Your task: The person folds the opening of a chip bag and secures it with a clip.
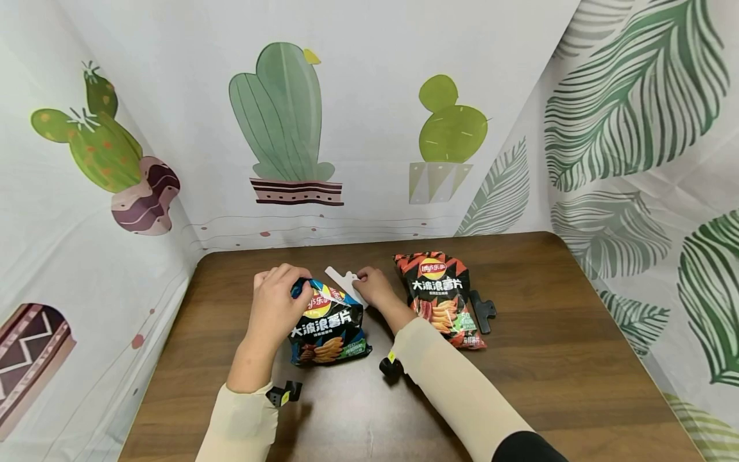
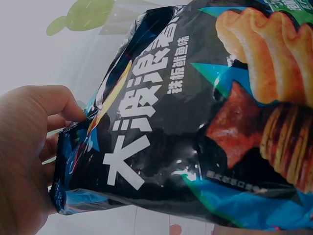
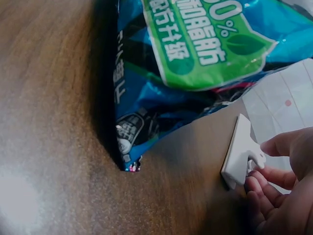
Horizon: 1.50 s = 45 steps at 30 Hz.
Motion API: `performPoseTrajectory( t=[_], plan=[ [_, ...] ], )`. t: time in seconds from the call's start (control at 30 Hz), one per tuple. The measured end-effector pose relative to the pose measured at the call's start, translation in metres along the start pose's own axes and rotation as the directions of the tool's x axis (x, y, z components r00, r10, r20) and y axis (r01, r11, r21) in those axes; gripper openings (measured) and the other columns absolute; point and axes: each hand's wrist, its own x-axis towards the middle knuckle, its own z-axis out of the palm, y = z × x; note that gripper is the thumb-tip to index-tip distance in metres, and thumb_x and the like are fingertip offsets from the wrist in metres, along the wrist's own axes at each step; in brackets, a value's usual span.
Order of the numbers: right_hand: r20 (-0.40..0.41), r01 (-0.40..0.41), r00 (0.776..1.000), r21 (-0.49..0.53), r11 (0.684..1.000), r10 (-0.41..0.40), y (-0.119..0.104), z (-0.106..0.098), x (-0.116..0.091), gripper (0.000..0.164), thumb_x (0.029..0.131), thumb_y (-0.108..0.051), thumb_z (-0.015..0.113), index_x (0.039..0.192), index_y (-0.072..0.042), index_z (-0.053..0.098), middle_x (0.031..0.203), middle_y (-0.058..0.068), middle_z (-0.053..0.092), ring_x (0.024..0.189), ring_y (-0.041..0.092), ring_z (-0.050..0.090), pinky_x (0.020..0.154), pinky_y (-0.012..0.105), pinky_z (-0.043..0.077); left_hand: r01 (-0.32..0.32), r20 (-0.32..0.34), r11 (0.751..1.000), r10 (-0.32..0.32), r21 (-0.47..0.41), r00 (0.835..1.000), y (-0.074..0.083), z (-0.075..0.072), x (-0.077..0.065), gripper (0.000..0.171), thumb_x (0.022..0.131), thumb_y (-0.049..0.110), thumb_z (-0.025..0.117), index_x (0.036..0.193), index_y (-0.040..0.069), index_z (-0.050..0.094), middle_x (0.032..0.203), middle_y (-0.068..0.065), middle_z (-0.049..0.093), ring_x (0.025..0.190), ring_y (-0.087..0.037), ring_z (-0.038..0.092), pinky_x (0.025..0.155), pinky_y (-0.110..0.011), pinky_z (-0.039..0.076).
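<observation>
A blue and black bag of potato chips (image 1: 331,330) stands tilted on the table, left of centre. My left hand (image 1: 278,305) grips its upper left corner; in the left wrist view the thumb and fingers pinch the folded top edge of the bag (image 2: 142,103). Just behind the bag's right side is a white bag clip (image 1: 344,280). My right hand (image 1: 376,289) holds it by the handle between thumb and fingers. The right wrist view shows the clip (image 3: 238,154) with its long flat edge toward the bag, apart from the bag's lower corner.
A red and black chip bag (image 1: 437,292) lies right of my right forearm. Against its right side lies a black bag clip (image 1: 483,311). The brown wooden table (image 1: 554,359) ends at a printed cloth backdrop (image 1: 369,128) behind and at both sides.
</observation>
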Motion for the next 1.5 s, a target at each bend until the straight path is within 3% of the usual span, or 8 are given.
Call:
performPoseTrajectory(
  t=[0.3, 0.83, 1.13, 1.5],
  plan=[
    [-0.003, 0.028, 1.000, -0.032, 0.999, -0.028, 0.002, 0.002, -0.004, 0.021, 0.098, -0.022, 0.064, 0.111, -0.008, 0.072, 0.107, 0.013, 0.064, 0.095, 0.025, 0.059, 0.087, 0.040, 0.050, 0.008, 0.013, 1.000, -0.008, 0.008, 1.000, 0.000, 0.001, -0.002, 0.007, 0.089, 0.013, 0.067, 0.093, 0.013, 0.073, 0.094, -0.004, 0.072, 0.085, -0.025, 0.066, 0.089, -0.046, 0.037],
    [0.015, -0.042, 0.999, 0.019, 0.999, 0.042, 0.001, -0.003, -0.004, 0.015, 0.096, -0.021, 0.064, 0.102, -0.008, 0.068, 0.111, 0.014, 0.062, 0.097, 0.026, 0.059, 0.088, 0.041, 0.050, 0.008, 0.012, 1.000, -0.008, 0.002, 1.000, 0.002, -0.001, -0.001, 0.007, 0.090, 0.013, 0.068, 0.093, 0.013, 0.073, 0.094, -0.004, 0.072, 0.086, -0.025, 0.066, 0.091, -0.047, 0.037],
    [-0.019, -0.034, 0.999, 0.006, 0.999, 0.034, 0.002, -0.004, -0.003, 0.016, 0.095, -0.022, 0.060, 0.102, -0.009, 0.066, 0.105, 0.012, 0.068, 0.094, 0.026, 0.061, 0.086, 0.039, 0.050, 0.003, 0.005, 1.000, -0.003, 0.005, 1.000, 0.002, -0.002, 0.001, 0.007, 0.090, 0.013, 0.068, 0.093, 0.013, 0.074, 0.094, -0.004, 0.072, 0.086, -0.025, 0.066, 0.091, -0.047, 0.037],
    [0.021, -0.029, 0.999, -0.010, 1.000, 0.029, 0.003, -0.013, -0.008, 0.016, 0.097, -0.024, 0.056, 0.097, -0.011, 0.064, 0.099, 0.010, 0.066, 0.085, 0.022, 0.058, 0.072, 0.032, 0.047, 0.003, 0.001, 1.000, -0.003, 0.000, 1.000, 0.002, -0.002, 0.000, 0.006, 0.089, 0.013, 0.069, 0.093, 0.013, 0.073, 0.093, -0.004, 0.072, 0.086, -0.025, 0.067, 0.090, -0.048, 0.038]
  ],
)
